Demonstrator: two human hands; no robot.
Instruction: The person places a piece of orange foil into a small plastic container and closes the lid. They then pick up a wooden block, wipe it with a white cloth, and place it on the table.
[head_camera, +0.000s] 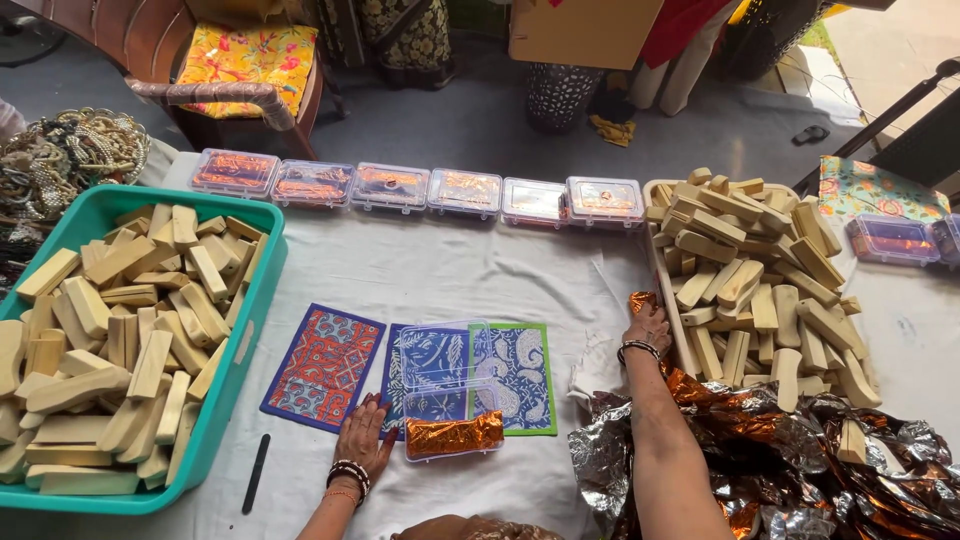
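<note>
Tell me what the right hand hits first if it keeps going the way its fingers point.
The right hand points away from the person, toward the crumpled copper foil piece at its fingertips; that likely comes first, with the wooden blocks' tray just beside it.

We see bright, even daylight across the white cloth-covered surface (420, 270), strongest at upper right. Shadows are soft and short. Glare flashes off the crinkled copper-and-silver foil sheets (800, 450) and the row of clear plastic boxes (390, 186). Focus holds sharp; edges bow slightly outward.
</note>
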